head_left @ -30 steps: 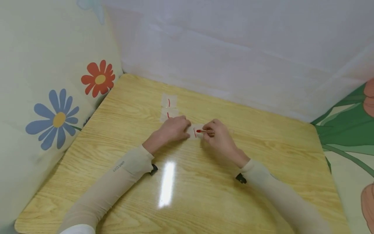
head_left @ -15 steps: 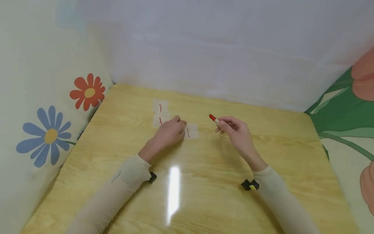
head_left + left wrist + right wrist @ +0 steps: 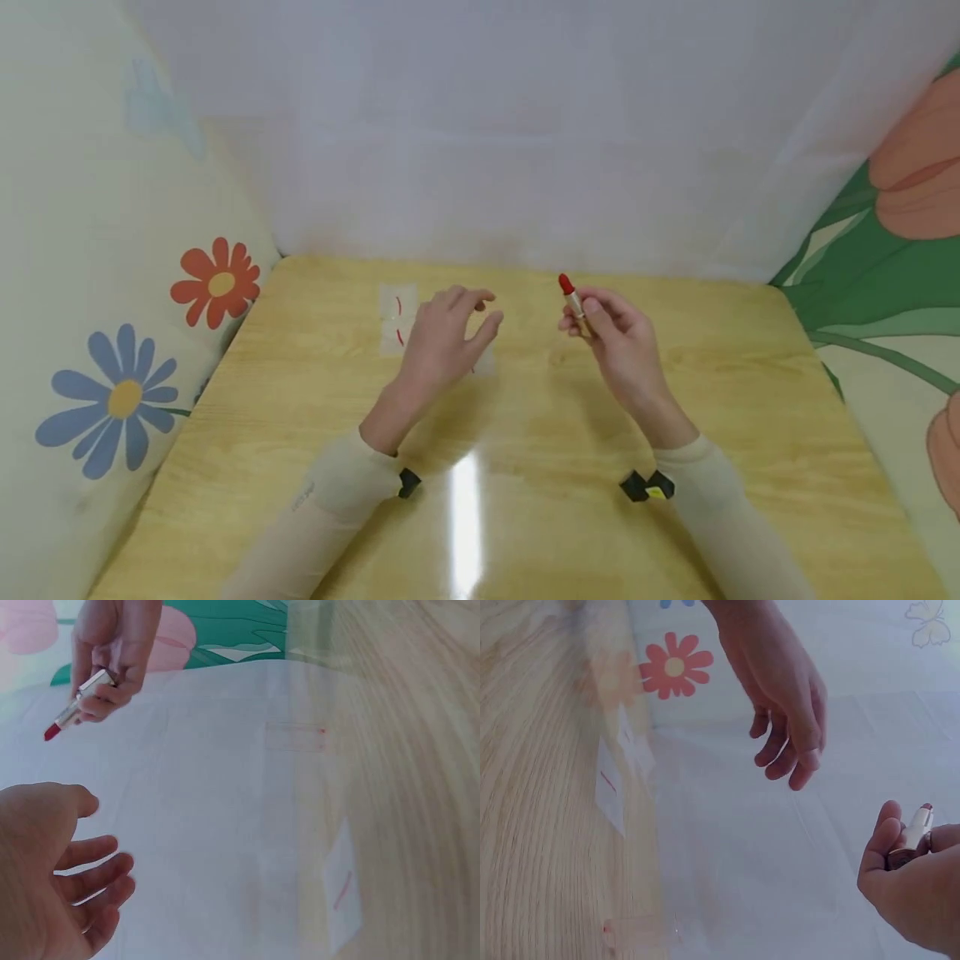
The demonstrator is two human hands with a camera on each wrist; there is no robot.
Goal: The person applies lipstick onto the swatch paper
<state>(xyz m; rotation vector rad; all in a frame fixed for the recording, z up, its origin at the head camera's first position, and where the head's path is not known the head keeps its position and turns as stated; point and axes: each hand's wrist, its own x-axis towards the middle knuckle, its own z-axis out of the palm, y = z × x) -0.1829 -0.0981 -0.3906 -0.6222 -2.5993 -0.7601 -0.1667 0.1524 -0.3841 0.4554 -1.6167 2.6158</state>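
Observation:
My right hand [image 3: 626, 346] grips a lipstick [image 3: 573, 304] between thumb and fingers, its red bullet bared and pointing up and away. My left hand [image 3: 446, 337] is raised above the table, holding nothing, fingers loosely bent and thumb apart. Beneath it, a small pale paper square [image 3: 485, 362] is mostly hidden; a short red line shows on this paper square [image 3: 609, 784] in the right wrist view. Left of that hand lie two more squares, the far one [image 3: 398, 300] and the near one [image 3: 391, 340], each with a red stroke.
A clear, see-through piece [image 3: 296, 738] with a small red spot lies on the wooden table [image 3: 300, 417]. White cloth [image 3: 465, 192] hangs along the table's back edge. Flower-printed panels stand at the left [image 3: 90, 250] and right [image 3: 885, 333].
The right hand has moved away from the paper to the right and lifted, lipstick still held and turned upward. The left hand has let go of the paper and risen. The head view has tilted up.

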